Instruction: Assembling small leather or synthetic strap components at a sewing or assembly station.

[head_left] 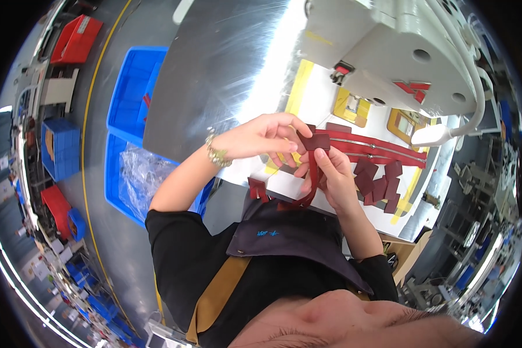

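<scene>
Right hand (pixel 336 180) fingers pinched on a dark red patch (pixel 319 141), left hand (pixel 260 138) fingers half open, curved at its left edge, grip unclear, near edge of the counter (pixel 214 75) close by, bare metal left, zippers (pixel 397 152) and loose patches (pixel 379 189) crowding right, machine (pixel 383 55) far right

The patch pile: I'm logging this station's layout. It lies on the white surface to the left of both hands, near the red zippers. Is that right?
Not quite: the head view shows the patch pile to the right of both the left hand and the right hand. It does lie on the white surface, near the red zippers.
</scene>
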{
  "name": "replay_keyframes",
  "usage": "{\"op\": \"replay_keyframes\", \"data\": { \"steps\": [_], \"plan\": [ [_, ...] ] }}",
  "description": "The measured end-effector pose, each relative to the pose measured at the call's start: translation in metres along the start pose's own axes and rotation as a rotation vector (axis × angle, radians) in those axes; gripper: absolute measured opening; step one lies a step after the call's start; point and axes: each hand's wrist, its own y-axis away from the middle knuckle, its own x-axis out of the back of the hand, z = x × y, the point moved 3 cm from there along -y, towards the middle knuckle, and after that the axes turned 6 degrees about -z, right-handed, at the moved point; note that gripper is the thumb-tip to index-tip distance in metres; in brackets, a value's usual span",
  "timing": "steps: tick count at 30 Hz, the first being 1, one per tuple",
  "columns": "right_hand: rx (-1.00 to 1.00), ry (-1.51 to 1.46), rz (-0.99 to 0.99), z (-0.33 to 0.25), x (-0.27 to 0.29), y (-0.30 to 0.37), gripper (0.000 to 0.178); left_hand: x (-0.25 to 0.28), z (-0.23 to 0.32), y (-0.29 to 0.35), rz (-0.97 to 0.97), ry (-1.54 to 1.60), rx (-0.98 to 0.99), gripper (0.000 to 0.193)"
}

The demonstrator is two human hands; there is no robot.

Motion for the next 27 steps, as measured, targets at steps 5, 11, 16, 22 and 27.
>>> {"op": "replay_keyframes", "data": {
  "steps": [5, 11, 16, 22, 27],
  "plan": [
    [0.047, -0.035, -0.028, -0.005, 0.006, 0.001, 0.031, -0.023, -0.029, 0.082, 0.256, -0.273, -0.325, 0.045],
    [0.074, -0.014, -0.066, -0.006, 0.005, -0.004, 0.034, -0.023, -0.148, 0.135, 0.171, -0.152, 0.08, 0.061],
    [0.109, -0.01, -0.092, -0.007, 0.007, -0.002, 0.035, 0.006, -0.24, 0.099, 0.899, -0.598, 0.233, 0.115],
    [0.161, -0.02, -0.083, -0.007, 0.013, 0.001, 0.035, 0.014, -0.244, 0.004, 0.665, -0.441, -0.094, 0.087],
    [0.15, -0.011, -0.105, -0.005, 0.007, 0.001, 0.034, 0.042, -0.294, -0.035, 0.695, -0.48, -0.053, 0.062]
  ]
}}
